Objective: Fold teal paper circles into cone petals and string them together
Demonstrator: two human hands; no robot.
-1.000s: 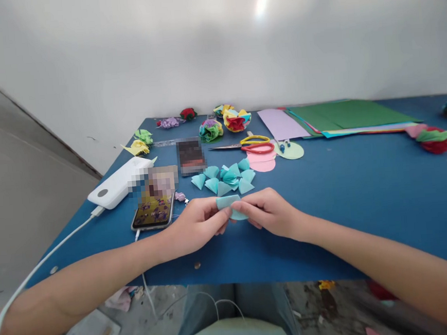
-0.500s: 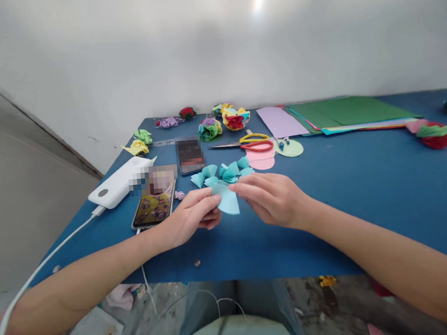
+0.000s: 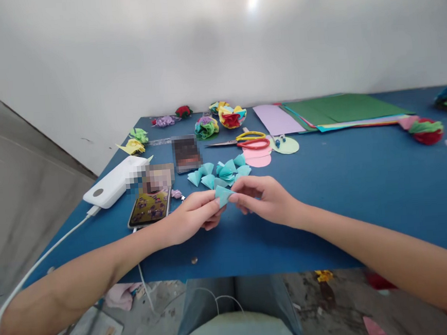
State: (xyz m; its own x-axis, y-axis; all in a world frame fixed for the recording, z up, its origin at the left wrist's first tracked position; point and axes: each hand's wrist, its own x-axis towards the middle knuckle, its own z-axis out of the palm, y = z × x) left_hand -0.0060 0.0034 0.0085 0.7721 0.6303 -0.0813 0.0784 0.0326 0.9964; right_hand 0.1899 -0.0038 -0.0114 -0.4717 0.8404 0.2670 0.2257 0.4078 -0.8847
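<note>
Between both hands is a folded piece of light-blue paper [image 3: 223,194], now a small wedge. My left hand [image 3: 199,210] pinches its left side between thumb and fingers. From the right, my right hand [image 3: 262,198] grips its other edge with thumb and fingertips. Just beyond them on the table lie several folded turquoise paper pieces [image 3: 227,171]. Scissors [image 3: 240,141] with one yellow and one red handle rest behind these, partly over pink paper rounds [image 3: 257,157]. A pale green paper round [image 3: 287,145] carries small blue-headed items.
On the blue table [image 3: 345,189], a white power bank [image 3: 112,184], a lit phone [image 3: 151,206] and a dark phone [image 3: 187,155] stand left. Paper flowers [image 3: 233,116] line the back. Coloured sheets [image 3: 343,109] are stacked back right, near a red-green flower [image 3: 426,131].
The light-blue paper has gone from a wide fan to a smaller folded wedge. My right hand's thumb has come onto its edge. The view has shifted slightly.
</note>
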